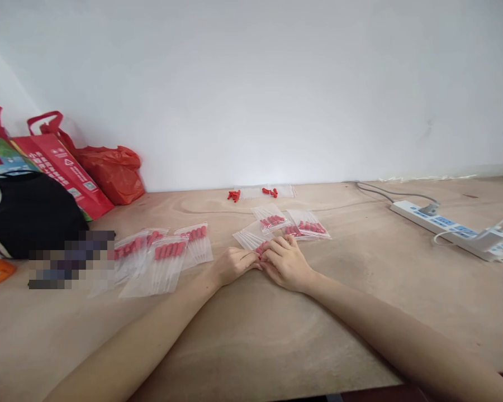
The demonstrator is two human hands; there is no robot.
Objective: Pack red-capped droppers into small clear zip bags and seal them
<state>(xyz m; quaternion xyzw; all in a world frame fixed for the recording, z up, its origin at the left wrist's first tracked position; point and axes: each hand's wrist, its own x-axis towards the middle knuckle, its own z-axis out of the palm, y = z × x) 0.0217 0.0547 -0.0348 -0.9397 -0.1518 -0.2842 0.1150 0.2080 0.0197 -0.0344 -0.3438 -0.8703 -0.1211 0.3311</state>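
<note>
A clear zip bag (250,237) of thin pale sticks with red ends lies at the table's middle, its near edge pinched between both my hands. My left hand (236,265) is closed at the bag's left corner, thumb and fingertips together. From the right, my right hand (288,264) curls over the same edge, fingers closed and covering part of the red ends. Just beyond lie similar filled bags, one overlapping bag (270,218) and another bag (312,224) farther right. Several more filled bags (170,262) are spread left of my left hand.
By the wall lie loose red pieces (233,196) and a flat clear bag (251,192). A white power strip (438,224) with a plugged-in charger and cable stands right. Red shopping bags (113,173) and a black bag (37,212) crowd the left, with a pixelated item (71,262) before them.
</note>
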